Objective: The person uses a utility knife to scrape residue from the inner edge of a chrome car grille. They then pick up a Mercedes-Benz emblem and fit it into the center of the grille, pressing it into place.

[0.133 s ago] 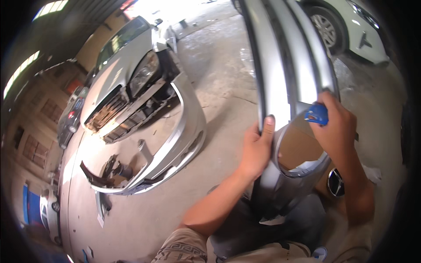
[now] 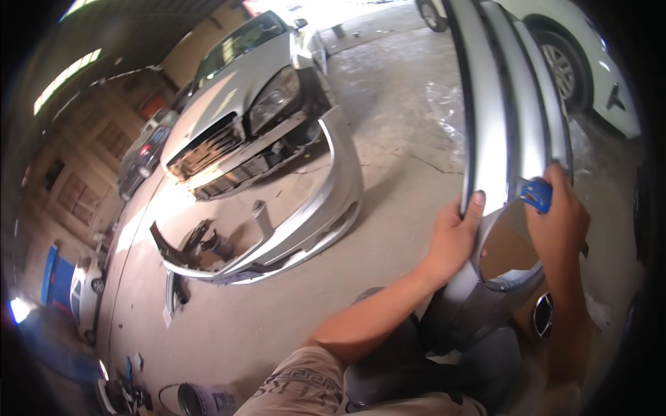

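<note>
A silver car grille (image 2: pixel 485 125) with long slats and dark gaps stands tilted in front of me, its lower end near my knees. Brown shows through the round opening (image 2: pixel 510 249) low in the grille. Gripping the grille's left edge, my left hand (image 2: pixel 452 239) has its thumb on the silver face and its other fingers hidden behind. My right hand (image 2: pixel 560 215) is closed around a small blue tool (image 2: pixel 537 195), kind unclear, held against the grille just above the opening's upper right rim.
A silver car (image 2: pixel 239 104) with its front end bare stands ahead to the left. Its detached bumper (image 2: pixel 305 222) lies on the floor before it. A round emblem (image 2: pixel 543 315) is beside my right forearm. A white car (image 2: pixel 590 62) stands far right; a bucket (image 2: pixel 201 400) is lower left.
The whole view has swung left, so the cars, grille and hands sit farther right in the picture. Both hands keep their places on the grille.
</note>
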A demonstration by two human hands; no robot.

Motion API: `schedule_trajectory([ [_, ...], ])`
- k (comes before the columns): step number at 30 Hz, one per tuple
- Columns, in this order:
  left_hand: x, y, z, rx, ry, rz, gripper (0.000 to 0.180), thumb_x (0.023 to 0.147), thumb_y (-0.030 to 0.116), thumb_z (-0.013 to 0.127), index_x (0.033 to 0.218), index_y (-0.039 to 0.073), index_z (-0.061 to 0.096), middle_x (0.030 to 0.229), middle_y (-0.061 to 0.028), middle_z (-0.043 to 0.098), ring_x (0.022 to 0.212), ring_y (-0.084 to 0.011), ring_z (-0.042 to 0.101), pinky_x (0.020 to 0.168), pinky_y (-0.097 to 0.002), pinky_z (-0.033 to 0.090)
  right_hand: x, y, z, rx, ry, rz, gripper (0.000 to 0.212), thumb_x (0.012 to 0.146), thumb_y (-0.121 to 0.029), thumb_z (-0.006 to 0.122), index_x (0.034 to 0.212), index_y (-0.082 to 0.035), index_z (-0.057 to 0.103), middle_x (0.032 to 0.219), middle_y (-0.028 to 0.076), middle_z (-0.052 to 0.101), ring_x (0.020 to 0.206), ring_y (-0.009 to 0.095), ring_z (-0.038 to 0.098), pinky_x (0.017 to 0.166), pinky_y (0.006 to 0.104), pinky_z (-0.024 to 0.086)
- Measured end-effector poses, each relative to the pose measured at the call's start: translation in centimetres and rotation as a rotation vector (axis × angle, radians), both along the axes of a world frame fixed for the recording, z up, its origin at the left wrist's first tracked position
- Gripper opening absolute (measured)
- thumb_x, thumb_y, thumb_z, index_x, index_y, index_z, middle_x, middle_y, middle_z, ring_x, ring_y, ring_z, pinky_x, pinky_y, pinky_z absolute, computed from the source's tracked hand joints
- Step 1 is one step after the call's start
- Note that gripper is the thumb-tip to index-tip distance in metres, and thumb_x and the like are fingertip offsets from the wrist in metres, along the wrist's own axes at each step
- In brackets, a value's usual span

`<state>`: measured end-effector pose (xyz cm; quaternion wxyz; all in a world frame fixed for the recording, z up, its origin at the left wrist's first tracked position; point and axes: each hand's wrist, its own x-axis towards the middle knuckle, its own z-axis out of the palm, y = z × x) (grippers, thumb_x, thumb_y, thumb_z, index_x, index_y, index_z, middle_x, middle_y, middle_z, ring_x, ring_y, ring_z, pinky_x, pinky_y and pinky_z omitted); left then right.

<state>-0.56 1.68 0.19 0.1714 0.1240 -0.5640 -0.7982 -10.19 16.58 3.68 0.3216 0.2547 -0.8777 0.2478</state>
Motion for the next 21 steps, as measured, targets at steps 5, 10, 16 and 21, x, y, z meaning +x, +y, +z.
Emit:
schedule_trajectory([
  [5,0.4,0.1,-0.2,-0.115,0.034,0.030,0.047,0.103,0.048,0.051,0.099,0.002,0.057,0.062,-0.0013,0.057,0.047,-0.0090,0.053,0.043,-0.0251,0.044,0.1,-0.4,-0.8,0.053,-0.045,-0.091,0.048,0.081,-0.009,0.073,0.126,-0.012,0.056,0.114,0.014,0.069,0.104,0.036,0.068,0.085,0.0450,0.054],
  [10,0.3,0.3,0.0,-0.142,0.099,0.040,0.045,0.105,0.045,0.048,0.097,0.001,0.057,0.061,-0.0015,0.058,0.047,-0.0090,0.053,0.044,-0.0260,0.043,-1.4,0.2,-1.6,0.099,0.024,-0.111,0.047,0.084,-0.006,0.070,0.129,-0.011,0.056,0.117,0.015,0.068,0.108,0.036,0.067,0.090,0.0441,0.053],
  [16,0.4,-0.3,0.0,-0.161,0.101,0.089,0.045,0.106,0.044,0.047,0.098,0.001,0.057,0.062,-0.0025,0.058,0.047,-0.0101,0.054,0.044,-0.0275,0.043,-2.0,1.3,-1.7,0.048,-0.111,0.012,0.043,0.084,0.000,0.069,0.124,-0.010,0.057,0.116,0.016,0.068,0.110,0.036,0.067,0.089,0.0428,0.052],
  [21,0.6,-0.3,0.4,-0.168,0.123,0.080,0.046,0.106,0.045,0.047,0.101,0.000,0.058,0.062,-0.0030,0.058,0.047,-0.0106,0.054,0.044,-0.0275,0.043,-1.8,1.3,-1.7,0.033,-0.068,0.005,0.045,0.083,-0.001,0.071,0.125,-0.010,0.057,0.116,0.016,0.069,0.110,0.035,0.067,0.090,0.0421,0.053],
])
